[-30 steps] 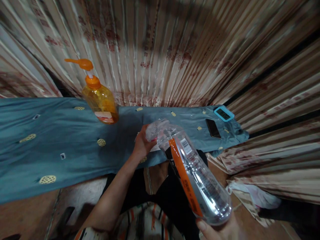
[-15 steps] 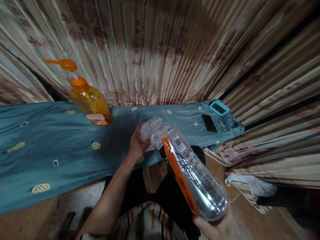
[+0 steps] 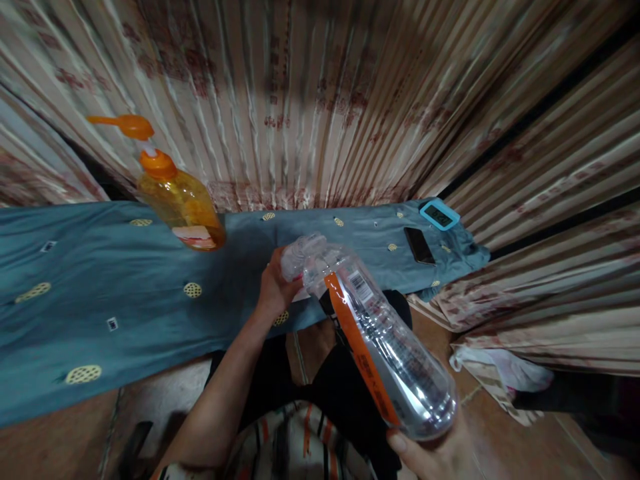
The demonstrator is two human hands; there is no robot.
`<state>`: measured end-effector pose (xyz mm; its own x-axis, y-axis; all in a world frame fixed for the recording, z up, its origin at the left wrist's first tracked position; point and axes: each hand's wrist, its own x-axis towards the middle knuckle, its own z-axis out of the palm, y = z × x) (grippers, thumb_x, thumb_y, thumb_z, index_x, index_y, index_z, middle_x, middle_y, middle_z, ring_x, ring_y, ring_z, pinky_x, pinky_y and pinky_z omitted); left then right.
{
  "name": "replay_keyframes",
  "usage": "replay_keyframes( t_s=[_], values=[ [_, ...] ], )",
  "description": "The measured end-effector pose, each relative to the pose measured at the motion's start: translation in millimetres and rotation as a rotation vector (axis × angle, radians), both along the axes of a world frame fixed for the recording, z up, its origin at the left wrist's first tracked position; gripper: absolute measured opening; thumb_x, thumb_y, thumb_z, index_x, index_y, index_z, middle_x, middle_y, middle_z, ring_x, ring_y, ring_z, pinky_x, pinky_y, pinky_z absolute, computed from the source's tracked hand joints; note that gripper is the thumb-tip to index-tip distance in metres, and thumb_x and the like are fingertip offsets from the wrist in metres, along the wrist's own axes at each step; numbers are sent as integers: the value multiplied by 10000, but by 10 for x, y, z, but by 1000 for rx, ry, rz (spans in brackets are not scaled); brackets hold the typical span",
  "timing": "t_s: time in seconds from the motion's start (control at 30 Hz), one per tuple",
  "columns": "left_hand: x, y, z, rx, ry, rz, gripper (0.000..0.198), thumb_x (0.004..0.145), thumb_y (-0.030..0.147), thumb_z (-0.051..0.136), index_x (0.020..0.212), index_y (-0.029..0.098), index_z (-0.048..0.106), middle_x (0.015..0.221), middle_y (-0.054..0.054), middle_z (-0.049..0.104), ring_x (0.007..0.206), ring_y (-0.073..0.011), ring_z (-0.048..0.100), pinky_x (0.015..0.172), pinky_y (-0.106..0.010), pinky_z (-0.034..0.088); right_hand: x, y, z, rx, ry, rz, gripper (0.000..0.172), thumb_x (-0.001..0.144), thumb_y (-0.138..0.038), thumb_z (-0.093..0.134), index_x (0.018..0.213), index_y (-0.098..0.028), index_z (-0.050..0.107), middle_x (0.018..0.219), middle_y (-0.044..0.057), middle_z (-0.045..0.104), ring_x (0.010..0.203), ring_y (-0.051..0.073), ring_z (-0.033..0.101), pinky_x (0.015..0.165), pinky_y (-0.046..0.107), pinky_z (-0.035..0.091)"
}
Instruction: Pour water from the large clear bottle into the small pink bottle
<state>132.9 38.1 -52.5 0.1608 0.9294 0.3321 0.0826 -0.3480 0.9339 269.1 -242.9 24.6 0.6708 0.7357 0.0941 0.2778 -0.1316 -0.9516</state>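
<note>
My right hand [image 3: 434,455] is closed around the base of a large clear plastic bottle [image 3: 400,360] with an orange label strip and a barcode. The bottle lies tilted, its base towards me at lower right and its neck end up and to the left. My left hand [image 3: 276,285] is closed on a smaller clear plastic container [image 3: 300,257], which meets the large bottle's neck end. Whether the two are joined or only touching, I cannot tell. Part of my left fingers is hidden behind the container.
An orange pump bottle [image 3: 185,207] stands on the teal pineapple-print cloth [image 3: 150,267], left of my hands. At the right end lie a black phone [image 3: 419,245] and a blue digital clock [image 3: 440,215]. Pleated curtains [image 3: 300,100] hang behind. A white cloth bundle [image 3: 505,370] is at lower right.
Almost nothing differs. The large bottle has shifted very slightly, and both hands keep their hold.
</note>
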Motion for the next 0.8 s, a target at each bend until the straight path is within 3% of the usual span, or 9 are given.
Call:
replay_keyframes(
  t_s=[0.17,0.33,0.57,0.67,0.8],
  values=[
    [3,-27,73,-12,23,7,505,659,188,767,1142,187,620,983,-28,735,857,-203,703,749,-299,565,64,37,169,-58,-91,59,889,581,-521,918,1328,-164,592,1226,156,751,1091,375,744,874,418,637],
    [21,-26,53,-25,7,1,541,637,195,797,1146,182,617,973,-25,741,861,-212,705,766,-313,564,83,8,88,-36,-156,49,947,664,-637,830,1411,-148,515,1253,165,739,1099,370,744,870,416,640],
    [36,-33,20,-45,-85,-51,545,650,191,786,1168,188,616,1016,-41,730,904,-229,705,809,-337,576,336,-155,59,-151,-518,286,932,750,-440,849,1518,-159,400,1317,149,720,1078,343,760,781,353,657],
    [23,-44,58,-68,-69,-59,551,642,191,789,1165,185,614,999,-39,728,893,-228,697,817,-342,570,390,-163,11,-119,-624,301,942,749,-435,852,1528,-176,391,1289,134,737,1019,332,780,710,329,660],
    [23,-48,77,-65,-82,-59,549,639,189,796,1157,174,613,996,-41,732,896,-224,695,812,-330,556,389,-161,-54,-79,-598,238,886,770,-442,827,1508,-175,418,1254,133,750,1003,337,783,715,349,666]
  ],
)
